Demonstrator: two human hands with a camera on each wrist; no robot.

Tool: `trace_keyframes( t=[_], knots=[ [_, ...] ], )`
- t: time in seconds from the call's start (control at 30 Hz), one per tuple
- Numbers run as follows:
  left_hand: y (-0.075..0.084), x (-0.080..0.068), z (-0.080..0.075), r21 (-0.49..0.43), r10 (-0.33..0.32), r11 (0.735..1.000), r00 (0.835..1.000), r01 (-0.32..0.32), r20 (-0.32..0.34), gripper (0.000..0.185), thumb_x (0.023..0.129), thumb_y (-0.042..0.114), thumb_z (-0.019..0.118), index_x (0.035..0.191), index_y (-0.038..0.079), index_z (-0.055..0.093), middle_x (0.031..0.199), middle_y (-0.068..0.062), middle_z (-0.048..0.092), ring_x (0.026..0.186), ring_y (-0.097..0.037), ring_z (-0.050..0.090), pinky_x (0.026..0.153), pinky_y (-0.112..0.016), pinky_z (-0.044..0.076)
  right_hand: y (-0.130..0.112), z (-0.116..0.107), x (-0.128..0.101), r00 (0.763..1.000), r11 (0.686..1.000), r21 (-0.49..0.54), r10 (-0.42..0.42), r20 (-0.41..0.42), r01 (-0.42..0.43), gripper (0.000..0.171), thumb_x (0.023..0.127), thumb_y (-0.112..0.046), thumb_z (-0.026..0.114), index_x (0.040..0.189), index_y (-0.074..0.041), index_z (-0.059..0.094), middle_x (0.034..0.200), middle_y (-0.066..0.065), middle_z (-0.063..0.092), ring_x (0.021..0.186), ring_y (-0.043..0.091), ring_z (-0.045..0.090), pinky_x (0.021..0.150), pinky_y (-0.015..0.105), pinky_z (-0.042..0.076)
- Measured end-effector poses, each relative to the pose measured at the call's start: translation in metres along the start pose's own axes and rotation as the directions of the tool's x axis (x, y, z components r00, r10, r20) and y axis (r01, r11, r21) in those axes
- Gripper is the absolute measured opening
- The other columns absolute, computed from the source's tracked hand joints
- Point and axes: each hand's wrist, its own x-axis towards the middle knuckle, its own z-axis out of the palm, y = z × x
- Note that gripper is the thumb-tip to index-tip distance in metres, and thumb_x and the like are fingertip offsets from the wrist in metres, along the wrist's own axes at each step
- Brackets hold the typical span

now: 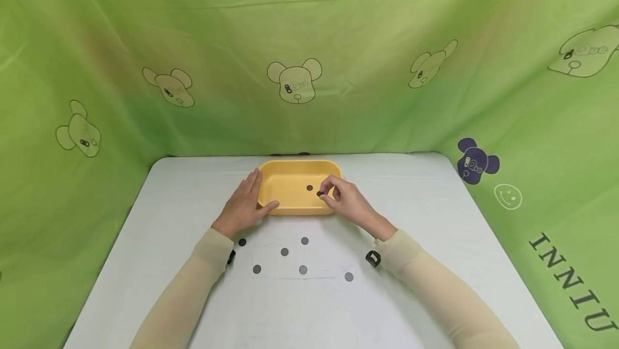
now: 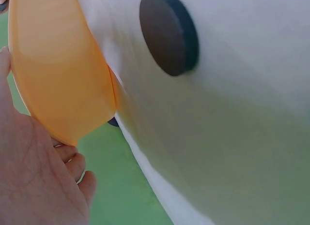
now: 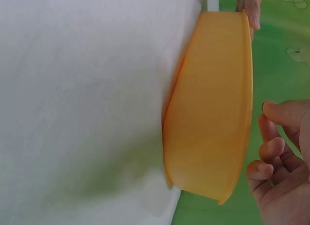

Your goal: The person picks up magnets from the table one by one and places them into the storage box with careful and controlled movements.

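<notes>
A yellow rectangular basin (image 1: 295, 211) stands near the table's far edge. Over its right part, my right hand (image 1: 349, 198) pinches a small black disc (image 1: 319, 194) between thumb and index finger; in the right wrist view only a dark sliver shows at the fingertips. Another dark disc (image 1: 309, 188) lies on the basin floor, just left of the pinched one. My left hand (image 1: 244, 206) rests against the basin's left end, its fingers extended along the side and the thumb across the front rim.
Several dark discs lie scattered on the white table (image 1: 387, 306) in front of the basin, among them one disc (image 1: 242, 242) by the left wrist and another disc (image 1: 349, 276) farthest right. Green printed cloth (image 1: 217, 32) walls the table at the back and sides.
</notes>
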Motion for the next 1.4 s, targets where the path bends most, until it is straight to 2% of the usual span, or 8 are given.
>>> trace_keyframes(
  t=[0.43,0.97,1.4],
  knots=[
    [0.0,0.0,0.001,-0.01,-0.001,1.0,1.0,0.001,-0.006,0.104,0.107,0.068,0.047,0.17,0.0,0.001,0.18,-0.015,0.0,0.167,-0.029,0.002,0.134,-0.044,0.007,0.011,0.004,0.012,0.998,0.998,-0.005,0.056,0.026,-0.056,0.014,0.098,-0.006,0.079,0.104,-0.011,0.067,0.096,0.001,0.07,0.068,0.013,0.049,0.061,0.023,0.041],
    [0.0,0.0,0.0,-0.009,0.003,1.0,1.0,-0.003,-0.006,0.103,0.107,0.068,0.047,0.17,0.0,0.002,0.18,-0.015,-0.001,0.167,-0.029,0.002,0.134,-0.043,0.006,0.014,0.008,0.025,0.996,0.997,-0.02,0.074,0.058,-0.073,0.012,0.098,-0.007,0.079,0.106,-0.006,0.069,0.099,0.004,0.073,0.067,0.012,0.048,0.061,0.024,0.04],
    [0.001,0.0,-0.001,-0.006,-0.002,1.0,1.0,0.002,0.004,0.106,0.106,0.068,0.049,0.17,-0.001,0.001,0.18,-0.015,-0.002,0.167,-0.03,0.001,0.134,-0.044,0.006,0.014,0.014,0.032,0.992,0.991,-0.093,0.099,0.083,-0.091,0.011,0.098,-0.007,0.078,0.105,-0.009,0.069,0.1,0.004,0.074,0.068,0.013,0.052,0.063,0.028,0.043]
  ],
)
